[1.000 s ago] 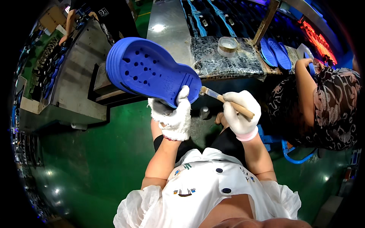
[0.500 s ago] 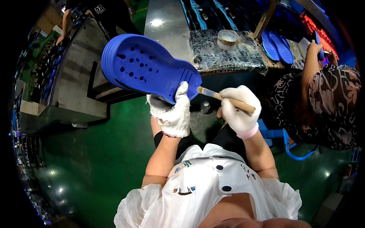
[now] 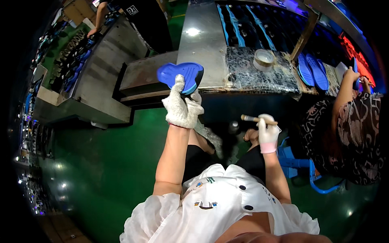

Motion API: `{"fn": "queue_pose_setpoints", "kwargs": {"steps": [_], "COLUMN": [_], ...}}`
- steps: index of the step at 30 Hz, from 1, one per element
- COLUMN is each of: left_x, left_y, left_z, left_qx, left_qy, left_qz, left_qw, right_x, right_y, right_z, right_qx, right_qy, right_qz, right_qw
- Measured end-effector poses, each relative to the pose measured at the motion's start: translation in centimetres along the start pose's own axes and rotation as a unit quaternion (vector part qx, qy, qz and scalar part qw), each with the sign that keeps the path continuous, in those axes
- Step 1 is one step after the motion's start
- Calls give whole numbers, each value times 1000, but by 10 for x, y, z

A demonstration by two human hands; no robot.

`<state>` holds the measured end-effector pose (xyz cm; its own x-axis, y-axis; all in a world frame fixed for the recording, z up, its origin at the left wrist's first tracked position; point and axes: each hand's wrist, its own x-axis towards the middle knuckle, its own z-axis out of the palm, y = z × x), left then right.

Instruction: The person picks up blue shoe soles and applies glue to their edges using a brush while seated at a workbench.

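A blue shoe sole [image 3: 168,74] is gripped at its near end by my left hand [image 3: 181,109], which wears a white knit glove. My thumb presses on its upper face. The sole is held out at arm's length, close to the metal bench's left end, and looks foreshortened, so its far part is mostly hidden. To the right and lower, my right hand [image 3: 266,131], in a white glove with a pink cuff, holds a wooden-handled brush [image 3: 250,118] with its bristles toward the left. The brush and the sole are well apart.
A tape roll [image 3: 264,58] rests on the plastic-wrapped bench edge [image 3: 259,81]. Beyond it, a conveyor [image 3: 247,28] carries dark and blue pieces. More blue soles [image 3: 316,71] lie to the right, beside a seated co-worker [image 3: 348,133]. Another person [image 3: 139,20] stands at the far left.
My left hand has moved forward with the sole, which has tilted away toward the bench. My right hand has drawn the brush away from the sole and lowered it. The view has shifted somewhat.
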<state>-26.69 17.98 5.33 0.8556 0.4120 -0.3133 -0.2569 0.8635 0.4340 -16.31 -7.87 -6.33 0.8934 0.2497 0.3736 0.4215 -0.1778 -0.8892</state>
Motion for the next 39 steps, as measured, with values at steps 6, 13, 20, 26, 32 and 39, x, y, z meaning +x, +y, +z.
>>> {"fn": "queue_pose_setpoints", "kwargs": {"steps": [6, 13, 20, 26, 32, 39], "left_x": [11, 17, 5, -37, -23, 22], "left_y": [-18, -91, -133, -137, -115, -158], "left_z": [11, 55, 18, 33, 24, 112], "left_qx": [13, 188, 363, 487, 427, 581], "left_qy": [-76, 64, 77, 102, 22, -113], "left_qz": [-58, 193, 289, 240, 265, -69], "left_qw": [995, 961, 882, 834, 864, 803], "right_x": [-60, -34, 17, 28, -2, -76], "right_y": [111, 34, -43, -41, -2, 73], "right_z": [22, 5, 6, 20, -8, 7], "right_qx": [-81, 125, 191, 105, 74, -132], "right_qy": [-94, 18, 114, 93, 18, -207], "right_qz": [119, 53, -176, -160, -169, -42], "right_qw": [985, 991, 959, 977, 983, 969]}}
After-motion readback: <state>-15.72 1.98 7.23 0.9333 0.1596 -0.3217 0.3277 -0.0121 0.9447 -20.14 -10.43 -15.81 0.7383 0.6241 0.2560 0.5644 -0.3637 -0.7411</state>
